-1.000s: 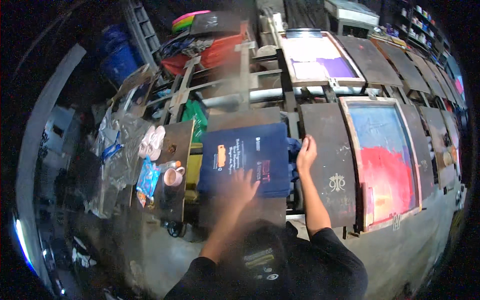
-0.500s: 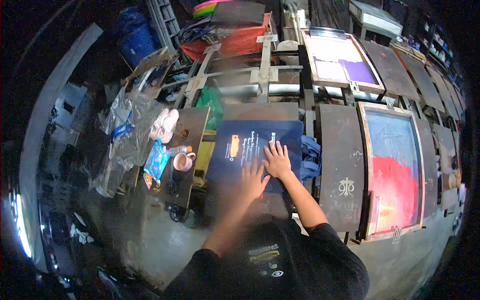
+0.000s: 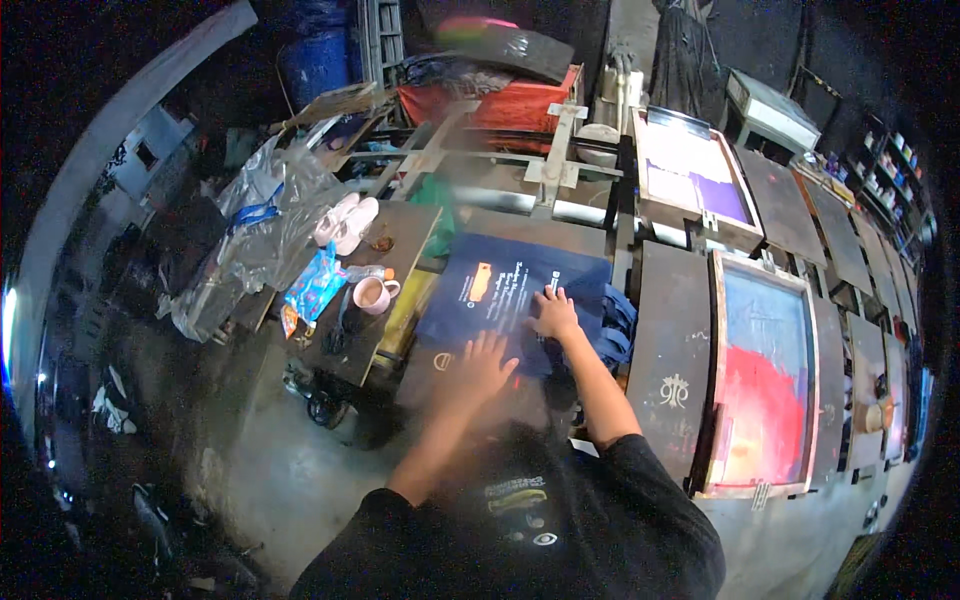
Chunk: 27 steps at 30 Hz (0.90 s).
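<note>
A dark blue fabric tote bag (image 3: 500, 262) lies flat on a dark board (image 3: 530, 229), with white printing and an orange patch on its upper face. Its blue handles (image 3: 617, 328) stick out past the board's right side. My right hand (image 3: 556, 315) rests on the bag's right part, fingers spread over the printing. Near the bag's front edge is my left hand (image 3: 486, 366), slightly blurred, with fingers extended and nothing held. Whether its palm touches the cloth I cannot tell.
To the left, a side table holds a mug (image 3: 375, 294), a blue packet (image 3: 317, 284), pale shoes (image 3: 346, 222) and clear plastic sheeting (image 3: 285, 190). A framed screen with red ink (image 3: 765, 390) lies on the right; another with purple ink (image 3: 705, 185) sits behind it.
My left hand has drawn back toward the bag's near edge, while my right hand stays on the printing. The whole view has shifted and tilted slightly.
</note>
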Tool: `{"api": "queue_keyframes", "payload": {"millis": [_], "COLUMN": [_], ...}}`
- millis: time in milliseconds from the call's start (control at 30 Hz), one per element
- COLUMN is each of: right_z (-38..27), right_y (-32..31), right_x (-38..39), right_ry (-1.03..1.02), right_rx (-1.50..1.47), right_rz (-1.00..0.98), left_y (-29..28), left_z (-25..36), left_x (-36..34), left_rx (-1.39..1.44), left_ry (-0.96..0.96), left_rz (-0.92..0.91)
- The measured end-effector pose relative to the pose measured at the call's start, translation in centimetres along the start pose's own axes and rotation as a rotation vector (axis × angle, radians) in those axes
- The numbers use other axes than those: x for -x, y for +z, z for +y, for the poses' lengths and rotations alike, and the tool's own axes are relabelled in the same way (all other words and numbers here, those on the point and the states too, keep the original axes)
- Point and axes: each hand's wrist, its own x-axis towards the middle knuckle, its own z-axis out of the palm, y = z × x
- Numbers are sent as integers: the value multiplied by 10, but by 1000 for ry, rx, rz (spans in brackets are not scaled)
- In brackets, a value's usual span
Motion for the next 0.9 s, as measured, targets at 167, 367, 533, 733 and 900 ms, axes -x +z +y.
{"api": "queue_keyframes", "payload": {"millis": [167,367,533,733,900], "right_z": [37,-84,-157,-219,-272], "right_y": [-37,-79,-65,-46,-1], "right_x": [-3,103,156,200,243], "right_ry": [-4,-492,-497,-611,-492], "right_rx": [-1366,-2824,-2972,-2922,-2551], "right_rz": [62,-169,-181,-198,-47], "left_y": [-24,-84,-85,-79,-112], "left_z": [8,25,13,-14,-44], "left_x": [5,21,58,128,195], "left_rx": [140,1686,1422,1371,1505], "left_ry": [39,-134,135,119,-256], "left_rz": [143,2,21,184,101]}}
